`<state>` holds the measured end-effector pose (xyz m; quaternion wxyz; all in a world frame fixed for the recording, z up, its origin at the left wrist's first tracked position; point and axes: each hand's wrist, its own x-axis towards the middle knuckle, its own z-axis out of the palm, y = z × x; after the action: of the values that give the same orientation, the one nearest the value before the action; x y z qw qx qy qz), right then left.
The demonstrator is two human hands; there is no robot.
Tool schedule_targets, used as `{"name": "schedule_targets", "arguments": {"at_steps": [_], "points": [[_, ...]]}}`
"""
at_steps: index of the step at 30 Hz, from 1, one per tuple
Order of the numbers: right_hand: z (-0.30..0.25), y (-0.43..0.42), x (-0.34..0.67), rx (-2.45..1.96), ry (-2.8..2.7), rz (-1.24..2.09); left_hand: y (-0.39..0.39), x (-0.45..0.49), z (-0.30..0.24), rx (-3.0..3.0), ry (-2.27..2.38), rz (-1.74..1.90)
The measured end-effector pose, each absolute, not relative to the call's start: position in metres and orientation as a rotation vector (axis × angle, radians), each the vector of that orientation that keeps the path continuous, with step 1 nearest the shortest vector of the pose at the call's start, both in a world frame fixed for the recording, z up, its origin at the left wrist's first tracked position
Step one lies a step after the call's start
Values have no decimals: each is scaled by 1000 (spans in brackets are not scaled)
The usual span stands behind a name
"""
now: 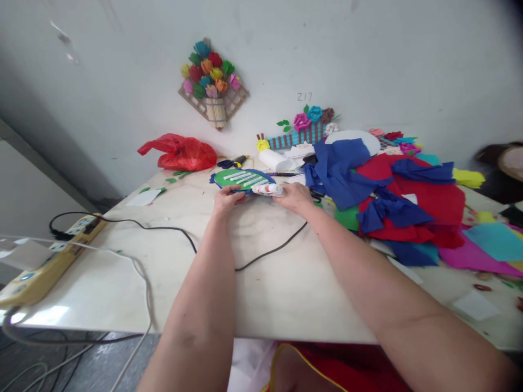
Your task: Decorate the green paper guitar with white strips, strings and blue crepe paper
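Note:
My left hand (229,199) is closed on the near left edge of a green oval piece (235,178) with a ruffled blue rim and several white strips across it. At the near right side of this piece, my right hand (295,197) is closed around a white bottle with red print (267,189). The bottle lies over the oval's right edge, and its rounded white end points toward my right fingers. Some of the right fingertips are hidden. Black scissors (316,197) lie just beyond that hand.
A black cord (272,251) from the yellow power strip (53,258) passes under my left forearm toward my right wrist. Blue and red crepe paper (425,190) is heaped on the right. A red plastic bag (186,153) and yellow-black pliers (239,161) lie at the back.

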<state>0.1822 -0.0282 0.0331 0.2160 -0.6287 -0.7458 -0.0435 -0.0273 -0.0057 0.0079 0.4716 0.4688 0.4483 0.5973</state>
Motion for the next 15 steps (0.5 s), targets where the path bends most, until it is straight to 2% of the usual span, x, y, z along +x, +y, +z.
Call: {"name": "schedule_targets", "arguments": {"at_steps": [15], "points": [[28, -16, 195, -1680, -2040, 108, -7, -27, 10, 1100, 1125, 1500]]}}
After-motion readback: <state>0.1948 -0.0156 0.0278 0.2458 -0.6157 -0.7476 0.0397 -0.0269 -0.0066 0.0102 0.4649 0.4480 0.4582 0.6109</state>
